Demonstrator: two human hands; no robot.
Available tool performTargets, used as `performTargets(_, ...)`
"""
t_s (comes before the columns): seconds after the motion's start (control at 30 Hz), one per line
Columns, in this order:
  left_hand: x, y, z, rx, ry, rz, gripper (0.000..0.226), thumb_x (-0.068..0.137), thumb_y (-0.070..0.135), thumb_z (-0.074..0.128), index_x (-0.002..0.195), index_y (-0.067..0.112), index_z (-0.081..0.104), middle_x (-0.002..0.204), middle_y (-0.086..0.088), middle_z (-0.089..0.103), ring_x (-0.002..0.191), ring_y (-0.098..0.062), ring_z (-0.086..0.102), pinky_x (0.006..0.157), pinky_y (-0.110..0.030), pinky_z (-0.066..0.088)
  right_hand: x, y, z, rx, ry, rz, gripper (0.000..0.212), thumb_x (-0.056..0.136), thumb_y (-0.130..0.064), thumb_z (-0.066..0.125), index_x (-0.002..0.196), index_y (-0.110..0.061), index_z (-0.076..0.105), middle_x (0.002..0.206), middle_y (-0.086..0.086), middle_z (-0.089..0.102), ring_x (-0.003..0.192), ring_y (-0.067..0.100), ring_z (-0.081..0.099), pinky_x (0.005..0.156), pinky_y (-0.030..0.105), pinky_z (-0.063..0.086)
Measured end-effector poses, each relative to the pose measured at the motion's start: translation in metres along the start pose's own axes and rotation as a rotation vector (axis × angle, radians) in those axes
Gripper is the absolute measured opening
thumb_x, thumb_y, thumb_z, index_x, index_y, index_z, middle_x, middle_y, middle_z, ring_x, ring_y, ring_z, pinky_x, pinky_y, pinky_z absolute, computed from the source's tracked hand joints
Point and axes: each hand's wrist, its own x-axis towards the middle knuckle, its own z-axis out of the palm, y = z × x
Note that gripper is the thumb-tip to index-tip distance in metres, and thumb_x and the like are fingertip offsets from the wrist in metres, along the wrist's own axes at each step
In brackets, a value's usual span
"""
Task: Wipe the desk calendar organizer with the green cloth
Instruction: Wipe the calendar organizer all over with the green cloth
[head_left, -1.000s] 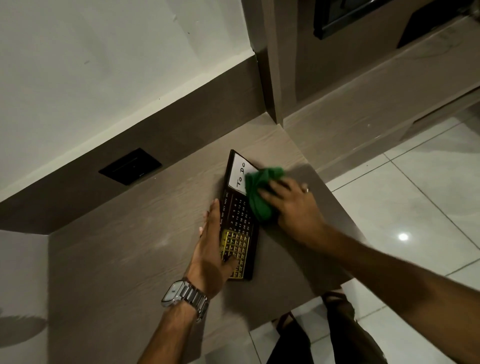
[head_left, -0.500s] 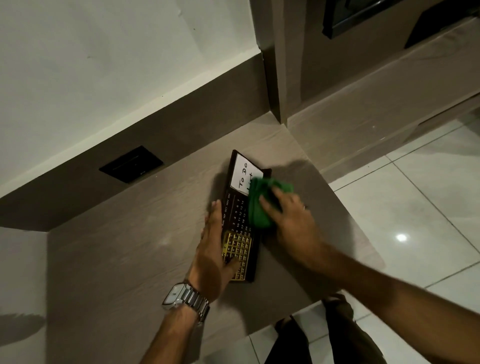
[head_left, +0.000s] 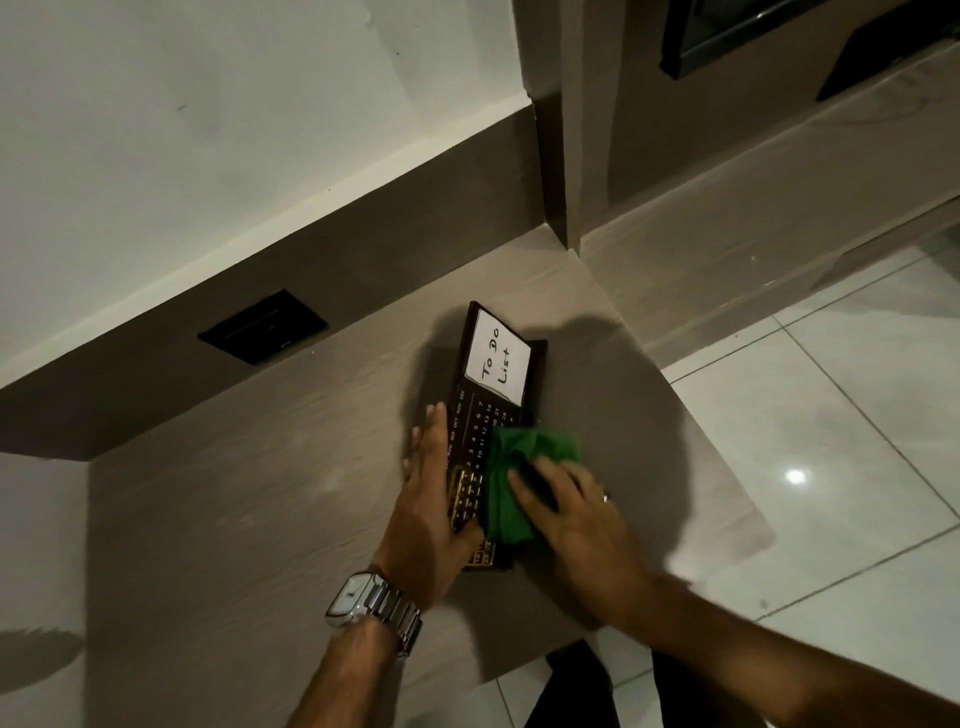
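Observation:
A dark desk calendar organizer (head_left: 483, 421) lies flat on the wooden desk (head_left: 249, 499), with a white "To Do List" card at its far end and month and date numbers along its face. My left hand (head_left: 431, 509) lies flat along its left edge, thumb on the lower face, holding it down. My right hand (head_left: 576, 525) presses a bunched green cloth (head_left: 514, 483) onto the organizer's lower right part. The cloth and both hands hide much of the near end.
A black socket plate (head_left: 262, 326) is set in the brown back panel. A wall corner post (head_left: 566, 156) stands behind the desk. The desk's right edge drops to a glossy tiled floor (head_left: 831, 441). A wristwatch (head_left: 363, 603) is on my left wrist.
My right hand has dragged the green cloth down the organizer toward me, from the "To Do List" card to the lower half. The card is now uncovered. My left hand stays in place.

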Motion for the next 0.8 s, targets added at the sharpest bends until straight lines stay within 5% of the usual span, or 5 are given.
performTargets(0.23,-0.001,-0.002,0.001,0.091,0.019,0.048,0.115,0.068,-0.004,0.076,0.149,0.007,-0.005,0.16,-0.019,0.013,0.149,-0.035,0.012,0.116,-0.058,0.029,0.121,0.059,-0.046,-0.08,0.103,0.325,0.085,0.078,-0.004,0.067,0.15,-0.018,0.025,0.155,0.013,0.021,0.133,0.036,0.021,0.102,0.061,0.034)
performTargets(0.37,-0.001,-0.002,0.001,0.043,0.021,-0.004,0.118,0.068,-0.003,0.075,0.151,0.015,-0.007,0.163,-0.008,0.005,0.151,-0.028,0.004,0.12,-0.056,0.02,0.081,0.03,-0.034,-0.091,0.089,0.233,0.084,0.074,-0.01,0.069,0.149,-0.016,0.031,0.155,0.009,0.029,0.141,0.035,0.02,0.102,0.057,0.03)
performTargets(0.57,-0.001,-0.001,0.001,-0.014,-0.011,-0.042,0.115,0.074,0.003,0.075,0.151,0.017,-0.008,0.164,-0.006,0.003,0.151,-0.028,0.002,0.12,-0.058,0.019,-0.037,-0.014,0.01,-0.074,-0.041,-0.185,0.067,0.079,-0.024,0.061,0.142,-0.017,0.04,0.145,0.009,0.046,0.139,0.036,0.026,0.109,0.057,0.028)
performTargets(0.67,0.0,0.0,0.001,-0.005,-0.02,-0.063,0.122,0.07,-0.002,0.075,0.15,0.028,-0.012,0.164,-0.006,0.009,0.15,-0.032,0.013,0.117,-0.059,0.026,0.008,0.009,-0.011,-0.036,0.009,-0.071,0.072,0.073,-0.008,0.075,0.139,-0.013,0.047,0.146,0.015,0.044,0.138,0.038,0.03,0.107,0.058,0.032)
performTargets(0.8,0.0,0.003,0.002,0.04,-0.019,-0.071,0.129,0.068,0.002,0.075,0.145,0.041,-0.02,0.164,-0.002,0.009,0.15,-0.027,0.014,0.117,-0.062,0.022,0.088,0.05,-0.046,-0.155,0.04,0.128,0.08,0.083,-0.008,0.064,0.151,-0.02,0.023,0.16,0.009,0.015,0.146,0.031,0.006,0.115,0.052,0.021)
